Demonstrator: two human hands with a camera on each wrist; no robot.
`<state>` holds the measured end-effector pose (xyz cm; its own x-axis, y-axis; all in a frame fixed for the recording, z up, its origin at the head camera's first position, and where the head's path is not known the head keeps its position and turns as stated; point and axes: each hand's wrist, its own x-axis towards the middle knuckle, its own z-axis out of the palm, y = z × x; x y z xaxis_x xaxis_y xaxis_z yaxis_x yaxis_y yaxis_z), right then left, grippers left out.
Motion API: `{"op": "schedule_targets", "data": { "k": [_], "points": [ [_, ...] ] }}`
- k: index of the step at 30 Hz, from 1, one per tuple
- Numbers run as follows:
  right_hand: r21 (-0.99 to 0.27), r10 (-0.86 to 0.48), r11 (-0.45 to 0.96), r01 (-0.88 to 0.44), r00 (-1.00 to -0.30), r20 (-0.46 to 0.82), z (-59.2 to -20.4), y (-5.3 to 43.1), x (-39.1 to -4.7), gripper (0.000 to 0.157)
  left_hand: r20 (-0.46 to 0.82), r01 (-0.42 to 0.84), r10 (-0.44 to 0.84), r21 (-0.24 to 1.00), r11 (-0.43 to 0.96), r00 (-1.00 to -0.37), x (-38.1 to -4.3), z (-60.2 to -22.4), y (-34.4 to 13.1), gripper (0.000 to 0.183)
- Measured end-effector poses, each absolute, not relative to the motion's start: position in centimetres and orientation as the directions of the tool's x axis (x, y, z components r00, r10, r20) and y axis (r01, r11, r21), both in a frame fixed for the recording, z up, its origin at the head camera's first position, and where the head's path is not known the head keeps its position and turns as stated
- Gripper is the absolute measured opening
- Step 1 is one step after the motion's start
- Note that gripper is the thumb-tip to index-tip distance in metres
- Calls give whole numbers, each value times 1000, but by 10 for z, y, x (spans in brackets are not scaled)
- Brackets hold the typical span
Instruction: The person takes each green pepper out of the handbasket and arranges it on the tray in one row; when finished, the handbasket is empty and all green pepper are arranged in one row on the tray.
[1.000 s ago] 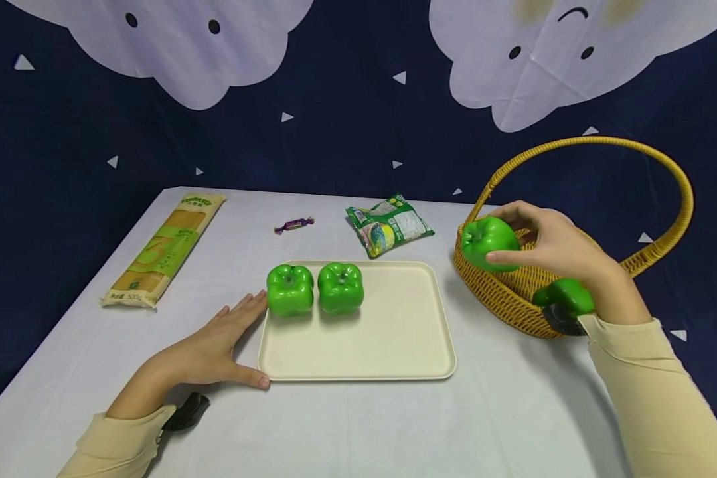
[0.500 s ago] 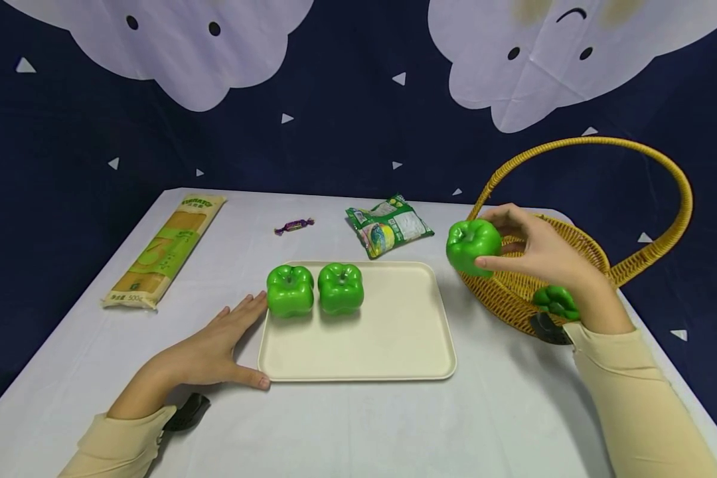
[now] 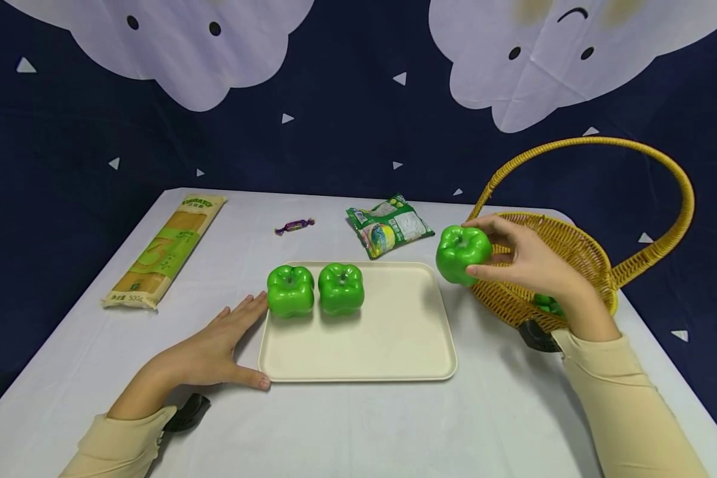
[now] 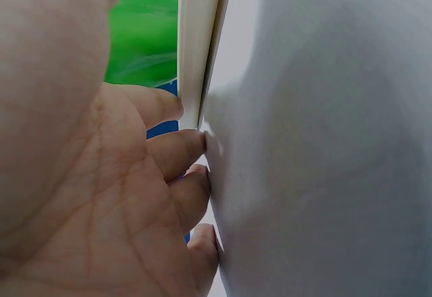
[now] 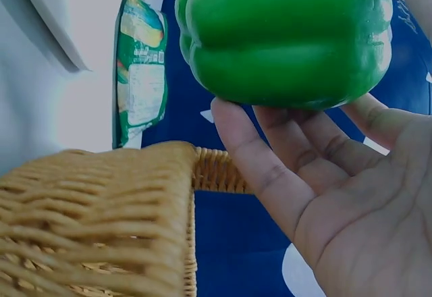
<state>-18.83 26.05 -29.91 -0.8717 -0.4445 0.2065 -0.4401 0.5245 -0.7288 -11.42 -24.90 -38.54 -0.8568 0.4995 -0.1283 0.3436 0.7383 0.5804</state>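
Observation:
My right hand (image 3: pixel 528 262) holds a green bell pepper (image 3: pixel 463 255) between thumb and fingers, raised over the near-left rim of the wicker basket (image 3: pixel 496 302). In the right wrist view the fingertips press against the pepper's side (image 5: pixel 283 40). Another green pepper (image 3: pixel 548 305) shows in the basket, partly hidden by my right wrist. Two more green peppers, a left one (image 3: pixel 290 292) and a right one (image 3: pixel 341 289), stand side by side on the cream tray (image 3: pixel 364 352). With fingers spread, my left hand (image 3: pixel 209 352) rests on the table and touches the tray's left edge.
Behind the tray lie a green snack bag (image 3: pixel 390 227) and a small purple wrapped candy (image 3: pixel 295 226). A long pack of noodles (image 3: pixel 166 252) lies at the far left. The basket's tall handle (image 3: pixel 597 141) arches up at the right. A dark cloth hangs behind the table.
My right hand has carried the pepper left and slightly nearer, from inside the basket's rim toward the tray's right edge. The left hand and the peppers on the tray stay put.

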Motion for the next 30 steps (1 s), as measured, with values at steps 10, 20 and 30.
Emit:
{"op": "schedule_targets", "data": {
  "k": [10, 20, 30],
  "points": [
    [-755, -466, 503, -421, -868, 174, -308, 250, -189, 62, -120, 349, 502, 583, 734, -857, -114, -387, -250, 146],
    [-685, -488, 561, -464, -854, 179, -319, 240, -191, 62, -124, 348, 502, 580, 736, -856, -114, -388, -250, 147],
    [-666, -505, 590, -457, -852, 138, -328, 231, -191, 63, -128, 345, 501, 581, 737, -856, -115, -389, -251, 146]
  ]
}}
